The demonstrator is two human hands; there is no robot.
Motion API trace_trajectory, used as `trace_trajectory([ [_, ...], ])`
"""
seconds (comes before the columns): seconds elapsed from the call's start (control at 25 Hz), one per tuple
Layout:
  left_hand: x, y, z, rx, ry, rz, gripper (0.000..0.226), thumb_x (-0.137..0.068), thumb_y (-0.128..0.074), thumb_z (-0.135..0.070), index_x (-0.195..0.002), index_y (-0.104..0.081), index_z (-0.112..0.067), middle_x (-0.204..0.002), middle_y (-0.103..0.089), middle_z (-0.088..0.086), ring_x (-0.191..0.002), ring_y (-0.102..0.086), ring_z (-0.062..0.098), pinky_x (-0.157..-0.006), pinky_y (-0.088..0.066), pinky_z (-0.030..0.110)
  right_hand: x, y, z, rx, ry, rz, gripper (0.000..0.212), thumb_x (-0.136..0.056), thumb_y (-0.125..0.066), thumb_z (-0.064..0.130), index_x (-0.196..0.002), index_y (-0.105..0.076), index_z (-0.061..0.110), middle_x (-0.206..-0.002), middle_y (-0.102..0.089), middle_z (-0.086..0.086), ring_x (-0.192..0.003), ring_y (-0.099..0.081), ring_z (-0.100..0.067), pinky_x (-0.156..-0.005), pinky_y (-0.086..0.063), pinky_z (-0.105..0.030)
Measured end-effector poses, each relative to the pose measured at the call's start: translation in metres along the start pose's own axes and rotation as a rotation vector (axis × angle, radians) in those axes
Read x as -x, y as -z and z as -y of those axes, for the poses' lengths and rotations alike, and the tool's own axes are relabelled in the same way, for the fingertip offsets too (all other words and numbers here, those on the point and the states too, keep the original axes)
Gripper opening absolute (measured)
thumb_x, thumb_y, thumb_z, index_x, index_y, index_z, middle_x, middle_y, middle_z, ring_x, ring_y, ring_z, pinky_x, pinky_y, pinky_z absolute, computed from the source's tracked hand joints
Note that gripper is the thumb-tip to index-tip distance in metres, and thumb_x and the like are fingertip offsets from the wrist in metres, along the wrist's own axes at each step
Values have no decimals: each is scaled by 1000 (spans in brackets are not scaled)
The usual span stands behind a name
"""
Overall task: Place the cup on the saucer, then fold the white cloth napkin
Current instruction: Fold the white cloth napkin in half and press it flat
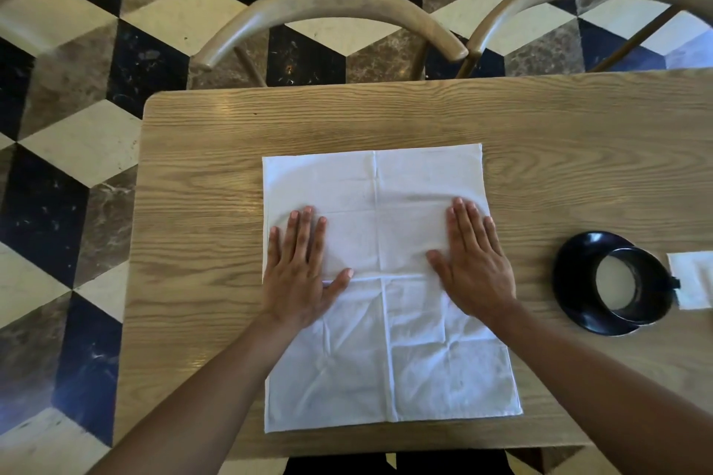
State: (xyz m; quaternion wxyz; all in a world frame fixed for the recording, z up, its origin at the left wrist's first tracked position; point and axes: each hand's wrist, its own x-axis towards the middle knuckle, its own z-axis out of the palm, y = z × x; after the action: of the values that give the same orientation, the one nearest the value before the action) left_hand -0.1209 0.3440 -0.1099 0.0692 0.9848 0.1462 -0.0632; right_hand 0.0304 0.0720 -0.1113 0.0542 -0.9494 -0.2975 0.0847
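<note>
Hidden/cut off: a second white cloth (692,280) at 3 o'clock runs off the right frame edge; only its left part shows, so its shape cannot be told. The cup's handle is barely a small nub at its right side. The person's forearms cover parts of the napkin's lower corners.
Hard to make out: the cup's inside shows a pale round patch; whether it is liquid or the cup's bottom cannot be told.
Cup and saucer: black cup (632,280) sits on the black saucer (571,278), off-centre toward the saucer's right side, at 3 o'clock from the napkin, well apart from it. The cup's right edge is just beside the cut-off cloth.
Surroundings: wooden worktop (540,173) with rounded corners; two curved chair backs (332,0) at 12 o'clock beyond its far edge; floor (77,108) of black, brown and cream cube-pattern tile.
Napkin: white cloth napkin (386,281) lies flat at the worktop's centre, opened out, with crease lines crossing it; near edge close to the worktop's near edge.
Left hand (301,274): spread, palm down, pressed on the napkin's left side, thumb pointing to 3 o'clock.
Right hand (472,262): spread, palm down, flat on the napkin's right side, thumb toward 9 o'clock. Neither hand grips anything.
</note>
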Motion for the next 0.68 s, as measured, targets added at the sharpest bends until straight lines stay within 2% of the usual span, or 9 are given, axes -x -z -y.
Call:
trace_trajectory([
  [0.12, 12, 8, -3, 71, 14, -35, 83, -97, -44, -55, -161, -16, -9, -170, -7, 16, -158, -4, 32, -126, -12, 57, 8, 2, 35, -76, -27, 5, 78, -103, -31, 52, -159, -17, 1, -170, -10, -17, -158, -6, -32, -127, -12, -51],
  [0.2, 32, 8, -15, 91, -33, -46, 76, -100, -47, -43, -160, -17, -6, -170, -8, 15, -158, -5, 31, -126, -15, 57, 26, -2, 71, -147, 53, 19, 77, -103, -34, 50, -160, -15, 3, -170, -7, -15, -158, -3, -32, -127, -9, -51],
  [0.36, 79, -9, -35, 66, -19, 17, 74, -100, -48, -41, -159, -21, -6, -169, -12, 15, -158, -8, 33, -123, -21, 59, 66, -25, 118, -168, 211, 63, 71, -104, -36, 49, -160, -22, 7, -170, -12, -11, -158, -6, -30, -124, -21, -54],
  [0.52, 98, -11, -17, 40, 31, 83, 72, -99, -38, -51, -161, -18, -20, -171, -8, 10, -158, -6, 30, -125, -17, 56, 81, -23, 79, -83, 172, 43, 73, -101, -43, 49, -159, -25, 9, -170, -17, -7, -158, -12, -27, -124, -21, -54],
  [0.68, 100, -10, -13, 34, 46, 106, 72, -99, -33, -52, -162, -14, -21, -171, -4, 10, -158, -2, 30, -126, -16, 54, 107, -13, 6, -32, 46, 20, 75, -101, -37, 50, -159, -23, 6, -169, -17, -10, -157, -13, -27, -124, -22, -54],
])
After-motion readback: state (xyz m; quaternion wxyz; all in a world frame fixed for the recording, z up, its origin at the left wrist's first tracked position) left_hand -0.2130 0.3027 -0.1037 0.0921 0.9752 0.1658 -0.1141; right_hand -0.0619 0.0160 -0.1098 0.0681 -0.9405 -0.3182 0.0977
